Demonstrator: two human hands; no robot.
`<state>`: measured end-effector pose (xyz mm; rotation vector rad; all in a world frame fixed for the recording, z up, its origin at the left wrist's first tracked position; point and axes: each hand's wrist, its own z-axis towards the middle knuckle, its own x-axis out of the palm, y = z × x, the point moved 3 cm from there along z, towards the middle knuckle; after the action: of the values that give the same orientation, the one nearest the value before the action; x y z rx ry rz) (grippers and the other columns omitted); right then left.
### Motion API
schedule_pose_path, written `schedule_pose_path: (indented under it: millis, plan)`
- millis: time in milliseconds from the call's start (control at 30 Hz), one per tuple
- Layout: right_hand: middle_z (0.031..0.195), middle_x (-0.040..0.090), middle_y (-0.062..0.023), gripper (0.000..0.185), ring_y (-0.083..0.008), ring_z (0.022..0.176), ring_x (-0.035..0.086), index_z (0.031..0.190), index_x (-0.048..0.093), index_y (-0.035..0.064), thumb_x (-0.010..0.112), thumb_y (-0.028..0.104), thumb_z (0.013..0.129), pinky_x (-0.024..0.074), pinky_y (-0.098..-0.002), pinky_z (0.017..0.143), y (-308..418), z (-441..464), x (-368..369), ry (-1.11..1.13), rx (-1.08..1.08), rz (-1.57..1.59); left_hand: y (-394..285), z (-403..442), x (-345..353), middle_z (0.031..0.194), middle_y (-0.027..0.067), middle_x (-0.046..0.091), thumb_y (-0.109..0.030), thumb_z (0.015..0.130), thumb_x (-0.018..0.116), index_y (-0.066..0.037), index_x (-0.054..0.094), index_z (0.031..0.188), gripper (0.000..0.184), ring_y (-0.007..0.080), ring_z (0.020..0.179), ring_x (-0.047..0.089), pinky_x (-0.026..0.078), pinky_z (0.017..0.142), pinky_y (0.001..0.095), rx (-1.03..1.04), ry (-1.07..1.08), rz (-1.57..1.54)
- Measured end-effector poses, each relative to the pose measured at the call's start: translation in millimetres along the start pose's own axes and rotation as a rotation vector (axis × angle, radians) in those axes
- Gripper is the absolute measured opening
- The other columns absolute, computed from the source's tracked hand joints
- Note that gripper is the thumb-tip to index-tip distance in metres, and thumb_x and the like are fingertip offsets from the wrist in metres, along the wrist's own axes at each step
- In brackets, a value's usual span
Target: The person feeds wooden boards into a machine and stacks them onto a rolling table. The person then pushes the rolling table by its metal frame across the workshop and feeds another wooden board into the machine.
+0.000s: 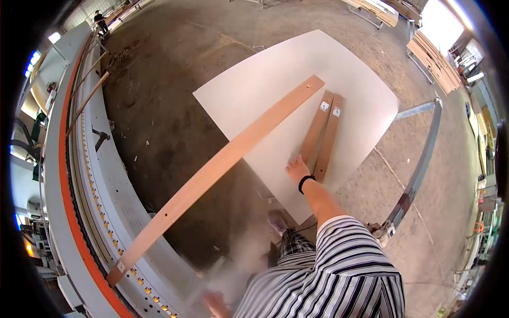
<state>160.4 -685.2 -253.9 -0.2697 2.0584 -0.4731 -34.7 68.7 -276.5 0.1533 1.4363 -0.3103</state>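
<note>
My right hand (298, 168), with a black band at the wrist, is closed on the near end of a short brown wooden board (317, 127), hiding that end. Right beside it lies a second short board (330, 135); both carry white labels near their far ends and rest on a large pale panel (286, 74). One long wooden board (212, 168), with a hole near each end, spans from the panel to the machine on the left. Low in the view my left hand (216, 305) is smeared by motion near the machine's edge, its fingers unclear.
A long grey machine (114, 175) with an orange strip (71, 185) curves along the left. To the right of the panel stands a metal frame bar (424, 153). Stacked boards (435, 61) lie at the back right. Another person (99, 21) is far off at upper left.
</note>
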Motion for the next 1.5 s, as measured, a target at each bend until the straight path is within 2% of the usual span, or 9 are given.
schedule_pose_path:
  millis: [100,167,300,433,833,933,1067,1300,1500]
  plan:
    - [0.104,0.065,-0.0064,0.025,-0.0268,0.109,0.059,0.11,0.065,0.0155,0.062,0.017,0.085,0.0321,-0.0541,0.109,46,-8,-30,-0.193,-0.292,0.29,-11,-2,24,0.115,0.0077,0.061,-0.021,0.097,0.053,-0.008,0.054,0.128,0.033,0.0239,0.104,0.059,0.052,0.087,0.0384,-0.204,0.442,-0.739]
    - [0.087,0.065,-0.009,0.026,-0.0299,0.097,0.061,0.098,0.065,0.0163,0.069,0.025,0.075,0.0368,-0.0543,0.101,75,-49,-98,-0.353,-0.598,0.526,-89,63,-57,0.123,0.0084,0.059,-0.02,0.096,0.053,-0.009,0.053,0.13,0.035,0.0233,0.107,0.059,0.051,0.09,0.0399,0.145,0.409,-0.449]
    - [0.102,0.061,-0.0146,0.055,-0.0313,0.101,0.062,0.114,0.052,0.0101,0.077,0.033,0.07,0.0405,-0.0542,0.093,172,-146,-209,-0.428,-1.103,0.877,-202,156,-131,0.116,0.0107,0.063,-0.023,0.1,0.06,0.0,0.051,0.128,0.038,0.019,0.105,0.062,0.051,0.092,0.0346,-0.725,0.379,-1.414]
    - [0.104,0.06,-0.0182,0.057,-0.0384,0.105,0.059,0.121,0.052,0.0038,0.076,0.028,0.075,0.0477,-0.0469,0.088,215,-201,-293,-0.164,-1.485,1.097,-224,188,-173,0.097,0.0072,0.071,-0.024,0.096,0.067,0.002,0.067,0.108,0.029,0.0186,0.091,0.068,0.054,0.085,0.0347,-0.721,0.218,-1.6]
    - [0.12,0.058,-0.0232,0.066,-0.0403,0.109,0.06,0.121,0.05,-0.0003,0.077,0.037,0.073,0.0509,-0.0462,0.092,279,-216,-282,-0.188,-1.358,0.695,106,-44,-247,0.086,0.0078,0.07,-0.027,0.09,0.073,0.001,0.069,0.097,0.03,0.016,0.067,0.067,0.052,0.054,0.0275,-1.249,-1.206,-1.445]
    - [0.12,0.055,-0.0256,0.071,-0.0435,0.108,0.059,0.125,0.045,-0.0014,0.077,0.04,0.077,0.0506,-0.0479,0.091,331,-265,-305,-0.153,-1.428,0.67,153,-74,-225,0.088,0.0101,0.071,-0.03,0.093,0.069,0.0,0.068,0.1,0.03,0.0222,0.071,0.069,0.055,0.06,0.0345,-1.568,-0.718,-1.25]
    - [0.124,0.049,-0.0304,0.091,-0.0444,0.116,0.053,0.141,0.03,-0.0083,0.081,0.033,0.077,0.0457,-0.0457,0.1,394,-318,-315,-0.187,-1.579,0.77,224,-79,-96,0.085,0.0088,0.069,-0.032,0.097,0.062,-0.002,0.068,0.097,0.031,0.0223,0.066,0.066,0.052,0.053,0.0365,-0.989,-0.812,-0.983]
    - [0.121,0.053,-0.0299,0.095,-0.0439,0.11,0.057,0.142,0.032,-0.0101,0.082,0.034,0.074,0.0506,-0.044,0.093,433,-343,-332,-0.244,-1.603,0.649,204,-43,-177,0.073,0.0083,0.065,-0.036,0.096,0.058,-0.001,0.067,0.091,0.037,0.0237,0.053,0.06,0.046,0.045,0.0389,-1.507,-0.811,-1.152]
    - [0.118,0.057,-0.0288,0.094,-0.043,0.107,0.06,0.14,0.036,-0.0116,0.083,0.033,0.073,0.0527,-0.0438,0.09,453,-334,-339,-0.321,-1.619,0.651,219,-37,-190,0.071,0.0115,0.062,-0.057,0.1,0.039,0.005,0.065,0.094,0.067,0.0261,0.05,0.057,0.045,0.048,0.0399,-1.318,-0.362,-0.591]
